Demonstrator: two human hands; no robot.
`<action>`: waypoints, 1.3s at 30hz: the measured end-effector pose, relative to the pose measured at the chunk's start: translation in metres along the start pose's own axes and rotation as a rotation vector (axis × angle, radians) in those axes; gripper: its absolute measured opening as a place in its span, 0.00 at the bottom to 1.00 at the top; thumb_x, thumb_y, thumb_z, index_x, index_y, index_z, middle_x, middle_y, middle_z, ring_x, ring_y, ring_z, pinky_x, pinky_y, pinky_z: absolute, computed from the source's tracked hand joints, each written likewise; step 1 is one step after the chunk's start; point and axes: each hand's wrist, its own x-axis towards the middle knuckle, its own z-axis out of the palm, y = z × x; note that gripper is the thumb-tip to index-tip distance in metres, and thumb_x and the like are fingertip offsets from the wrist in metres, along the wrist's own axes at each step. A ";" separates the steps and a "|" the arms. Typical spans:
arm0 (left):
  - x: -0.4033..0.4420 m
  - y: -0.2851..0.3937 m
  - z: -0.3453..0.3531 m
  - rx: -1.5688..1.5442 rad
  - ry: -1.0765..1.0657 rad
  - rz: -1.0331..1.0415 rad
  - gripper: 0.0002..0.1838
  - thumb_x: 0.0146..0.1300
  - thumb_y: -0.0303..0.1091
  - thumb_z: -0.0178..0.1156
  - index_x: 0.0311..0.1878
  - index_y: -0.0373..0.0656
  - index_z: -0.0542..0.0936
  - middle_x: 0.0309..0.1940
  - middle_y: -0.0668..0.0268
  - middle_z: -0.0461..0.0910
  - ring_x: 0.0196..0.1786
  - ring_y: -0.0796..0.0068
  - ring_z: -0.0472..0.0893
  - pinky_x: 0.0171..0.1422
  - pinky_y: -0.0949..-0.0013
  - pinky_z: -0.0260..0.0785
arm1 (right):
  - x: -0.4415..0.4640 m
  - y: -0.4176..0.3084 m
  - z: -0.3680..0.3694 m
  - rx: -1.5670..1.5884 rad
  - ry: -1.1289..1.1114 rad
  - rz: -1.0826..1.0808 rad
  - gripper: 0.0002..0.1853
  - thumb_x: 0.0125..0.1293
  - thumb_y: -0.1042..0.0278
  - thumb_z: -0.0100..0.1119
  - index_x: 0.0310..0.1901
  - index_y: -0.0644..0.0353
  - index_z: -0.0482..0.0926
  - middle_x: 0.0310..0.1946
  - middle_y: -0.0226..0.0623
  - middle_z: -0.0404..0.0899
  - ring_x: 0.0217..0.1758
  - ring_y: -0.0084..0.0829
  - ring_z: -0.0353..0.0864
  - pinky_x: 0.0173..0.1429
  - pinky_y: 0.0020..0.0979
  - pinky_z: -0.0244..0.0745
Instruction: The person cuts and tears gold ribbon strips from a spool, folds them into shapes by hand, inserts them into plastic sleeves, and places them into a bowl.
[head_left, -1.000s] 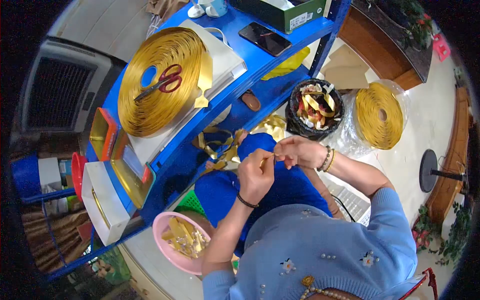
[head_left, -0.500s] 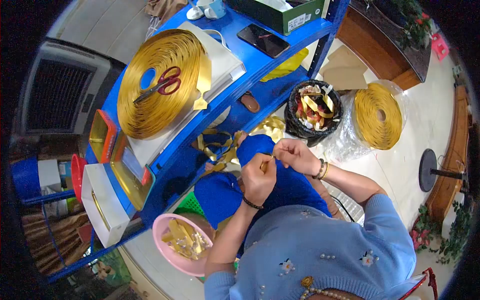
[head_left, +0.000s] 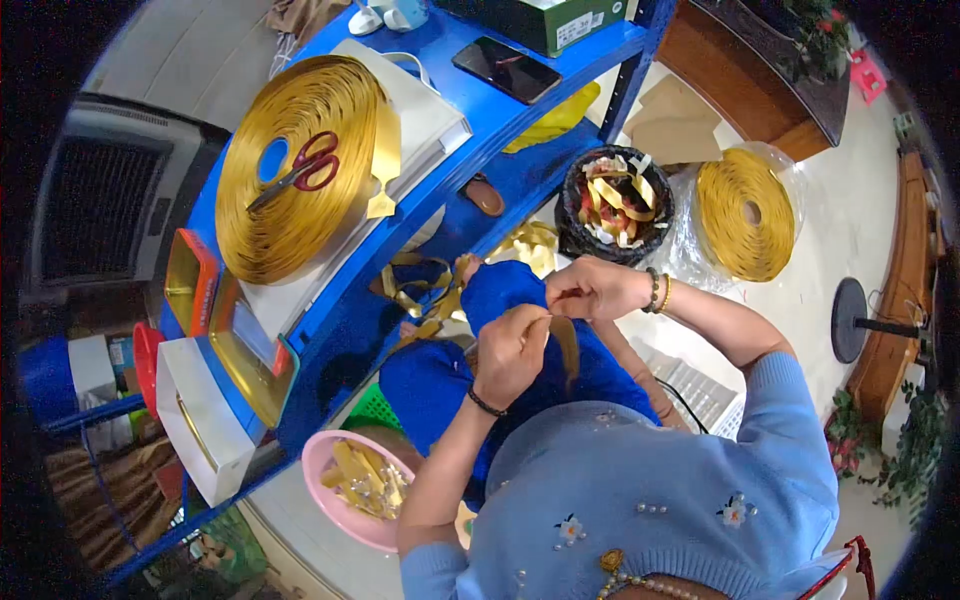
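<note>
In the head view my left hand (head_left: 508, 352) and my right hand (head_left: 592, 288) meet over my lap, fingers closed and fingertips almost touching. A short gold ribbon piece (head_left: 569, 350) hangs just below the pinch, against the blue cloth on my lap (head_left: 610, 385). Both hands appear to grip its upper end, though the fingers cover most of that part. More gold ribbon (head_left: 432, 300) trails in loose loops beyond my left hand. A pink basin (head_left: 318, 462) with several gold ribbon pieces and clear wrapping stands left of my left forearm.
A blue shelf (head_left: 440, 130) on the left bears a big gold ribbon roll (head_left: 240, 170), red-handled scissors (head_left: 316, 163) and a phone (head_left: 505, 68). Ahead stand a black-lined bin (head_left: 572, 225) of scraps and a second gold roll (head_left: 730, 215) in plastic. A white basket (head_left: 690, 385) sits near my right leg.
The gold ribbon piece now hangs visibly below my fingers, where earlier it was mostly hidden in my left fist. My right hand has turned slightly, and the whole view has shifted a little.
</note>
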 end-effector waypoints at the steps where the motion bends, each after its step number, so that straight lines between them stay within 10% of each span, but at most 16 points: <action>1: 0.000 0.000 -0.001 -0.052 -0.022 -0.066 0.02 0.56 0.25 0.56 0.31 0.37 0.76 0.22 0.59 0.77 0.25 0.63 0.78 0.29 0.66 0.67 | -0.001 -0.005 0.000 -0.036 0.023 0.011 0.03 0.57 0.72 0.55 0.31 0.62 0.75 0.21 0.35 0.75 0.23 0.25 0.73 0.28 0.28 0.67; 8: 0.010 -0.007 -0.012 -0.863 -0.117 -0.951 0.08 0.56 0.32 0.58 0.30 0.36 0.77 0.17 0.67 0.74 0.18 0.77 0.73 0.22 0.74 0.63 | 0.007 -0.001 0.011 -0.516 0.219 -0.462 0.05 0.52 0.69 0.55 0.30 0.59 0.73 0.23 0.34 0.71 0.29 0.35 0.73 0.35 0.35 0.69; 18: -0.015 -0.057 -0.007 -1.222 -0.476 -0.949 0.11 0.58 0.36 0.51 0.34 0.37 0.75 0.22 0.63 0.76 0.19 0.73 0.73 0.24 0.70 0.67 | 0.007 -0.006 0.014 -0.650 -0.154 -0.634 0.11 0.50 0.63 0.54 0.34 0.58 0.73 0.28 0.34 0.72 0.33 0.35 0.73 0.43 0.34 0.64; 27: -0.025 -0.021 -0.001 -0.882 -0.561 -1.082 0.13 0.61 0.37 0.54 0.41 0.37 0.76 0.22 0.65 0.74 0.22 0.72 0.76 0.32 0.71 0.73 | 0.026 -0.016 0.061 -0.317 -0.367 -0.958 0.09 0.50 0.63 0.51 0.29 0.59 0.71 0.28 0.38 0.71 0.35 0.38 0.72 0.39 0.37 0.64; 32: -0.025 -0.042 0.012 -0.928 -0.509 -0.943 0.12 0.62 0.35 0.55 0.42 0.36 0.75 0.25 0.64 0.76 0.24 0.71 0.78 0.33 0.71 0.74 | 0.061 -0.050 -0.034 -0.590 0.450 -0.767 0.05 0.51 0.64 0.51 0.25 0.55 0.69 0.21 0.36 0.68 0.24 0.38 0.67 0.32 0.39 0.63; 33: -0.032 -0.062 0.013 -1.027 -0.477 -0.966 0.10 0.62 0.31 0.54 0.43 0.35 0.74 0.29 0.61 0.77 0.27 0.69 0.79 0.35 0.69 0.75 | 0.071 -0.044 -0.068 -0.978 0.417 -0.344 0.04 0.52 0.66 0.52 0.25 0.54 0.70 0.20 0.37 0.70 0.24 0.39 0.70 0.30 0.40 0.64; 35: -0.035 -0.065 0.009 -1.024 -0.405 -1.022 0.10 0.62 0.31 0.54 0.43 0.34 0.73 0.29 0.60 0.77 0.27 0.68 0.79 0.35 0.68 0.76 | 0.094 0.002 -0.125 -0.768 1.121 -0.346 0.05 0.53 0.66 0.54 0.23 0.55 0.74 0.19 0.38 0.73 0.23 0.41 0.73 0.30 0.38 0.69; 39: -0.034 -0.060 0.002 -0.993 -0.271 -1.058 0.11 0.62 0.32 0.53 0.43 0.33 0.73 0.29 0.57 0.77 0.27 0.67 0.79 0.36 0.66 0.75 | 0.109 0.054 -0.210 -0.931 1.214 -0.012 0.07 0.54 0.65 0.53 0.23 0.56 0.75 0.22 0.40 0.76 0.25 0.43 0.76 0.31 0.41 0.68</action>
